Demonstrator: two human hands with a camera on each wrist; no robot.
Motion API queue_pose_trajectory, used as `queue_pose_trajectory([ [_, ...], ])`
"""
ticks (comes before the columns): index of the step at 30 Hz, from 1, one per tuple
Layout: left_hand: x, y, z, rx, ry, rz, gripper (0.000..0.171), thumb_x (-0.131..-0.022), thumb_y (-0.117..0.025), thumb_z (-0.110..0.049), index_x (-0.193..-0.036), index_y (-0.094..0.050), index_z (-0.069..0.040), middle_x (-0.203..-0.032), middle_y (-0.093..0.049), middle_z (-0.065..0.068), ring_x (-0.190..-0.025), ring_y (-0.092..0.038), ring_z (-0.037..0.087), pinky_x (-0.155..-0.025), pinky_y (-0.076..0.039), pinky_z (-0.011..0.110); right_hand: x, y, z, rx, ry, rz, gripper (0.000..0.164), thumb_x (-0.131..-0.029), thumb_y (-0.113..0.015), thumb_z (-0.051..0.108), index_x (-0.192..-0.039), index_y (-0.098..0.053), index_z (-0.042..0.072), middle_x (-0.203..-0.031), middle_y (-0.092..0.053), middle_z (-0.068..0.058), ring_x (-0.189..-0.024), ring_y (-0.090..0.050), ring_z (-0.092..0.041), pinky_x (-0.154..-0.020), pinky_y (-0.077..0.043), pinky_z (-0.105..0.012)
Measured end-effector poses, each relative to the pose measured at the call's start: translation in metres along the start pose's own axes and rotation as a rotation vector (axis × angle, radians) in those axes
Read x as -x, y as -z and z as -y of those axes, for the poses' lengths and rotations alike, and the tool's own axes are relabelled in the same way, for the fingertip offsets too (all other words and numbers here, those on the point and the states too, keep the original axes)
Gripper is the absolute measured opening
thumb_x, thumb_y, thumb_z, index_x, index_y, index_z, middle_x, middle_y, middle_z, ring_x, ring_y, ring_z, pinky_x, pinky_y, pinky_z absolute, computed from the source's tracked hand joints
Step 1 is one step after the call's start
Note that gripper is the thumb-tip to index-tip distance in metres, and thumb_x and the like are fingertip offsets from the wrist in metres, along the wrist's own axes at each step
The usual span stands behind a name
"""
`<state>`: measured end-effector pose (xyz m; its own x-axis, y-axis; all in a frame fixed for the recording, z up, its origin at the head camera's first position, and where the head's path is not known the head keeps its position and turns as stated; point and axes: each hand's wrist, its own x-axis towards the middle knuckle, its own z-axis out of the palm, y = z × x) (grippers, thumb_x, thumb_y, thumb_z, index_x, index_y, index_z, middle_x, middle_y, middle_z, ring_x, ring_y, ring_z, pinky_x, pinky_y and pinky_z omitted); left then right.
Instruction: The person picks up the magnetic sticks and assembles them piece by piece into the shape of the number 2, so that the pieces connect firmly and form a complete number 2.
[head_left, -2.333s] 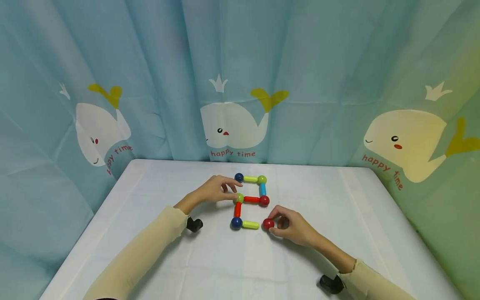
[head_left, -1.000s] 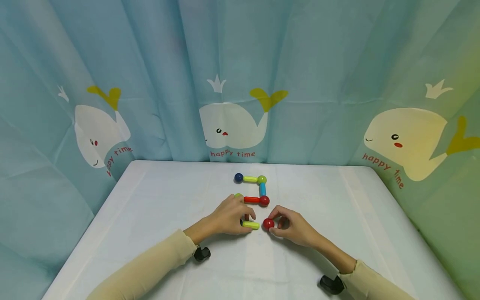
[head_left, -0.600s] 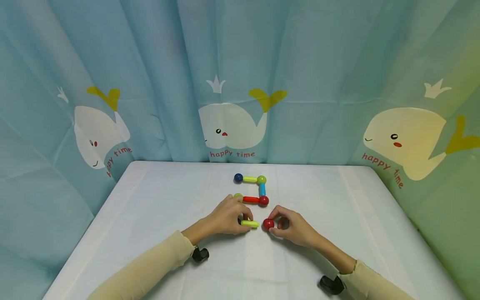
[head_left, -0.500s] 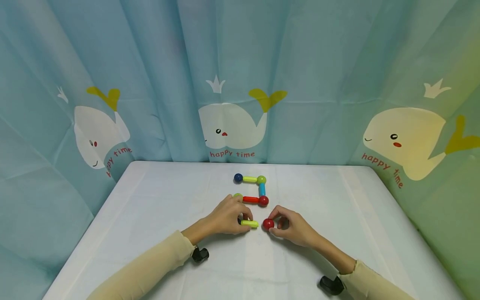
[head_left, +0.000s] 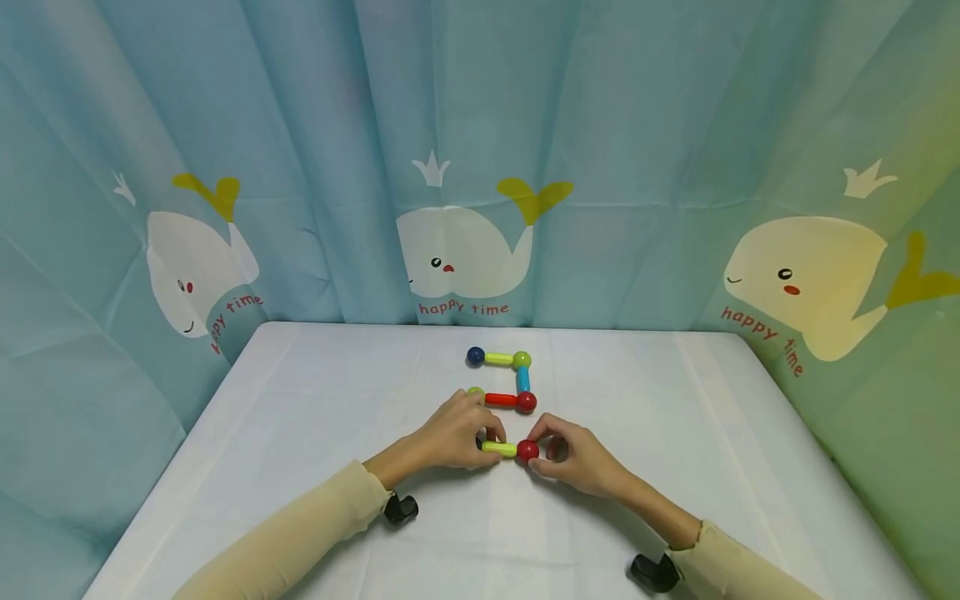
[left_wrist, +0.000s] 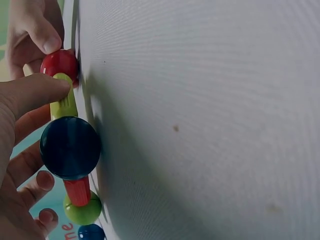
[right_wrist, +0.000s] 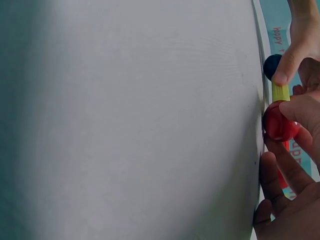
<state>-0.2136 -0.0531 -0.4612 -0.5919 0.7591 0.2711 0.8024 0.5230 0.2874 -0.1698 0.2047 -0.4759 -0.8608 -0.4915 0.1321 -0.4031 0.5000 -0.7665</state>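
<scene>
My left hand (head_left: 455, 435) pinches a yellow-green rod (head_left: 499, 449) between thumb and finger. At the rod's left end is a dark blue ball (left_wrist: 70, 148), mostly covered by that hand in the head view. My right hand (head_left: 581, 457) grips a red ball (head_left: 527, 451), which touches the rod's right end. Behind the hands lies the rest of the shape: a red rod (head_left: 501, 400), a second red ball (head_left: 527, 402), a blue rod (head_left: 523, 379), a green ball (head_left: 522, 360), another yellow-green rod (head_left: 498, 359) and a dark blue ball (head_left: 476, 357). A further red rod (left_wrist: 77, 192) joins the near blue ball to another green ball (left_wrist: 82, 208).
Everything lies on a white-covered table (head_left: 637, 383). A blue-green curtain (head_left: 637, 125) with printed whales hangs behind the table and at its sides. Black wrist cameras sit under both cuffs.
My left hand came down from the middle green ball to the near yellow-green rod and pinched it. My right hand moved the red ball left until it met the rod, closing the gap.
</scene>
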Motion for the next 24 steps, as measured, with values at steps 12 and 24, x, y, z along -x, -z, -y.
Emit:
queue_pose_trajectory([
  [12,0.000,0.000,-0.001,0.004,0.004,0.017,0.015,-0.081,-0.087,-0.032,-0.093,-0.080,-0.025,-0.078,-0.069,-0.016,-0.081,-0.045,0.003,-0.072,-0.033,0.025,0.002,0.001,0.001,-0.002,-0.007,0.008,0.027,-0.087,-0.081,0.011,-0.108,-0.067,0.018,-0.099,-0.067,0.004,-0.085,-0.060,-0.023,-0.075,-0.052,-0.028],
  [24,0.004,0.003,0.005,0.055,-0.001,0.005,0.024,-0.084,-0.085,-0.037,-0.102,-0.080,-0.022,-0.086,-0.072,-0.013,-0.085,-0.052,0.007,-0.074,-0.037,0.027,0.004,0.010,-0.001,-0.040,0.022,0.027,0.038,-0.090,-0.081,0.016,-0.123,-0.064,0.009,-0.110,-0.070,-0.003,-0.083,-0.061,-0.021,-0.073,-0.053,-0.028],
])
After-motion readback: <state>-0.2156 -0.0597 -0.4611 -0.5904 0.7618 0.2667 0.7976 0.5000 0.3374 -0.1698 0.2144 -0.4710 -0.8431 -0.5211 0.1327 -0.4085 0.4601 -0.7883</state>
